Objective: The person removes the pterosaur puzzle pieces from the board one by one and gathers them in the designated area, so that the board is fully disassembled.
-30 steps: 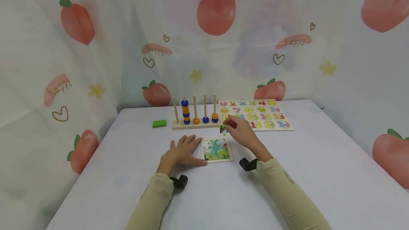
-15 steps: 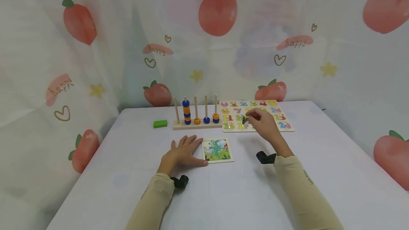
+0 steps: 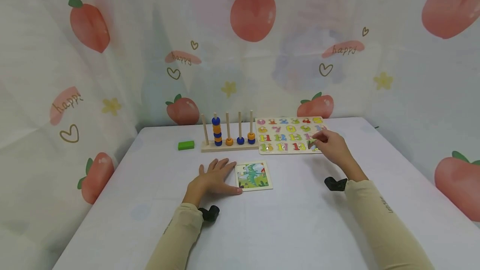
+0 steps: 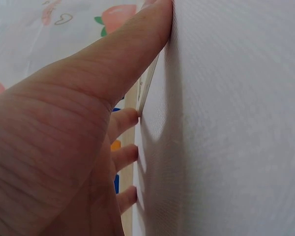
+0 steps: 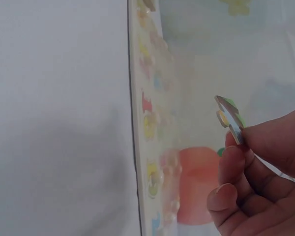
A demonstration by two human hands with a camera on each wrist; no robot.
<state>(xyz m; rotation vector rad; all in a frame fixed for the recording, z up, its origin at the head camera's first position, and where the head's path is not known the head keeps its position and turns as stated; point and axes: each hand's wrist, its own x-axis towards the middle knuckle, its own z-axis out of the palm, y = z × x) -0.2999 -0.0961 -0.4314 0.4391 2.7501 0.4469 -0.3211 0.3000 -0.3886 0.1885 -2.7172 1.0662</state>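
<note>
A small dinosaur jigsaw puzzle (image 3: pixel 253 176) in a pale square frame lies flat on the table in the head view. My left hand (image 3: pixel 213 179) rests beside it with fingers spread, its thumb and index fingertip right at the frame's left edge. In the left wrist view, the thumb (image 4: pixel 137 39) stretches along the frame's thin side. Off to the right, my right hand (image 3: pixel 334 150) pinches a jigsaw piece (image 5: pixel 229 117) between thumb and fingers, held above the table. That piece overlaps the lower right of the number board (image 3: pixel 288 152) in the head view.
Left of the number board stands a wooden bead counter (image 3: pixel 234 148) with upright pegs and blue and orange beads. A green block (image 3: pixel 186 145) lies farther left. Behind the table hangs a curtain (image 3: pixel 251 70) printed with peaches.
My right hand has moved right with the jigsaw piece, from above the dinosaur puzzle to the number board's lower right corner. The left hand has stayed at the puzzle's left edge.
</note>
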